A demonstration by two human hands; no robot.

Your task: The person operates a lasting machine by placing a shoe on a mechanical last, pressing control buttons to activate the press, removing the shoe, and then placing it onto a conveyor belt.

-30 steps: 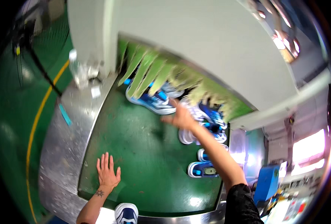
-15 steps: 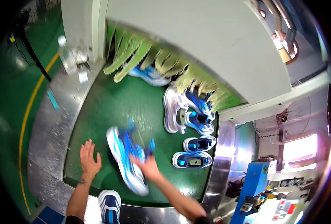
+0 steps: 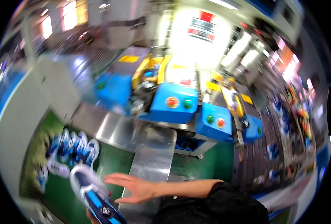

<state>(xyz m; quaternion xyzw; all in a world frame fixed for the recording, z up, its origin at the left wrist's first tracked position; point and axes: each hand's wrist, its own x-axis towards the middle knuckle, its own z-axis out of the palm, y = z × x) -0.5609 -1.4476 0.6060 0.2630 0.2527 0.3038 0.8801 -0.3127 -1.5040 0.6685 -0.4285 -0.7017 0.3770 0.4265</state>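
A white, navy and light-blue sneaker [image 3: 84,180] is raised close to me at the lower left, toe pointing up and away. My left hand [image 3: 91,217] holds it from below, mostly hidden behind the shoe. Beside it, my right hand [image 3: 135,189] reaches in from the right with fingers stretched and parted, gripping nothing. Its fingertips lie near the shoe's side; whether they touch it I cannot tell. Beyond stand several more blue-and-white sneakers [image 3: 77,146] on a green surface [image 3: 109,158], along with a pale shoe [image 3: 58,168].
Green fringe strips [image 3: 33,164] hang from a grey housing [image 3: 16,138] at the left. A metal shelf [image 3: 154,149] runs ahead of me, below blue control boxes [image 3: 174,102] with red and green buttons. Farther right, a slatted conveyor [image 3: 249,160] carries shoes. Motion blurs much of this.
My view has swung right toward the machines. Earlier my right hand held a sneaker and my left was open; now a sneaker is in my left hand and my right is open.
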